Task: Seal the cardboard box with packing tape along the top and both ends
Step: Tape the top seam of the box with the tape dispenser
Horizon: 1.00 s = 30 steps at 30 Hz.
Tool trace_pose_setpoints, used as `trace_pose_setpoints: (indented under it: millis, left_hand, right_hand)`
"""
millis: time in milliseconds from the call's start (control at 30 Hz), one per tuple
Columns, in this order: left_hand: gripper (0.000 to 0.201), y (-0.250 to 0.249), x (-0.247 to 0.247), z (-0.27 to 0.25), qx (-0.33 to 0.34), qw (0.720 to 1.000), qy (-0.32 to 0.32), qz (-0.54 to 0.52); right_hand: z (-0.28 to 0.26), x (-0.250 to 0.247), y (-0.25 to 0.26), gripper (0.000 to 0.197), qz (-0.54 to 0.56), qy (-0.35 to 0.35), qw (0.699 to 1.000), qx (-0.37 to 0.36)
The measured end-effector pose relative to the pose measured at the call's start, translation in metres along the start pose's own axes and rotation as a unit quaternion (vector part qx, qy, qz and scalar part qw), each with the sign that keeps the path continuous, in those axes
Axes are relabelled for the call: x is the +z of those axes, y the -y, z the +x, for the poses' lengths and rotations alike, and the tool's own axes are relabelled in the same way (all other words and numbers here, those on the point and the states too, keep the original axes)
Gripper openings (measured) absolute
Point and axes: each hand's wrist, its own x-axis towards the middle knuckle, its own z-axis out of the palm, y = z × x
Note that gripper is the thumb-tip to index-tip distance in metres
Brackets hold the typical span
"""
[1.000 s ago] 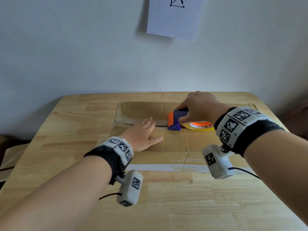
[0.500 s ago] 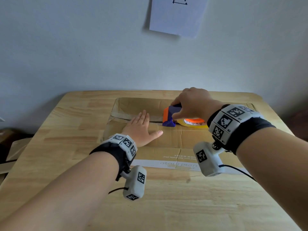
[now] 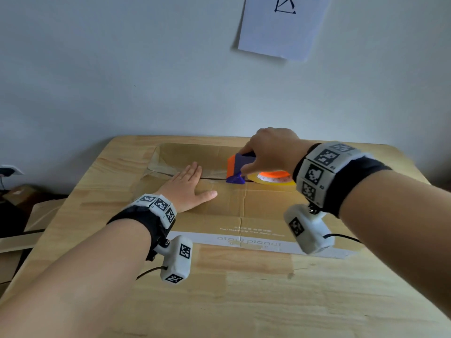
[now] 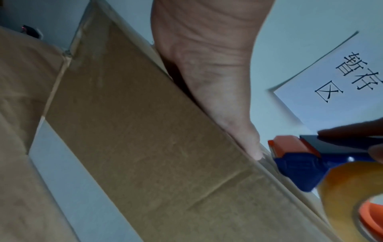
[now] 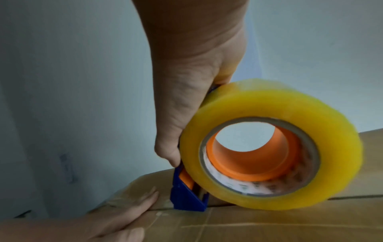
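A brown cardboard box (image 3: 244, 206) lies on the wooden table, its two top flaps meeting in a seam (image 3: 214, 178). My left hand (image 3: 189, 186) lies flat on the near flap, fingers straight, fingertips at the seam (image 5: 149, 201). My right hand (image 3: 268, 152) grips a blue and orange tape dispenser (image 3: 235, 168) carrying a yellow roll of tape (image 3: 271, 180). The dispenser's blue nose (image 5: 186, 201) sits on the seam just right of my left fingers. In the left wrist view the dispenser (image 4: 300, 157) stands close to my left fingertips (image 4: 254, 153).
The wooden table (image 3: 244, 301) stretches toward me in front of the box. A white printed sheet (image 3: 280, 25) hangs on the wall behind. Flattened cardboard (image 3: 29, 228) lies on the floor at the left. Cables (image 3: 341, 236) trail from the wrist cameras.
My right hand has drawn the tape dispenser leftward along the seam, closer to my left hand. The left hand stays flat on the flap.
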Motion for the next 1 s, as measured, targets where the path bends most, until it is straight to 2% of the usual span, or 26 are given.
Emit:
trace_pose_setpoints:
  millis: [167, 400, 633, 767, 1000]
  left_hand:
    - [0.094, 0.002, 0.000, 0.000, 0.001, 1.000, 0.009, 0.003]
    - [0.088, -0.003, 0.000, 0.003, -0.012, 1.000, 0.025, 0.013]
    - [0.082, -0.009, -0.006, 0.003, -0.026, 0.999, 0.039, 0.010]
    - [0.081, -0.011, -0.008, 0.003, -0.028, 0.999, 0.036, 0.011]
    - [0.081, -0.012, -0.008, 0.002, -0.028, 0.999, 0.027, 0.010]
  right_hand:
    - [-0.018, 0.005, -0.032, 0.040, 0.004, 0.017, 0.999, 0.032]
    - [-0.017, 0.013, -0.024, 0.037, -0.012, 0.012, 0.999, 0.041]
    - [-0.026, -0.006, -0.028, 0.049, -0.011, 0.096, 0.995, 0.010]
    - [-0.028, -0.017, -0.032, 0.068, -0.094, 0.166, 0.982, 0.001]
    - [-0.039, -0.016, -0.034, 0.057, -0.083, 0.081, 0.993, -0.028]
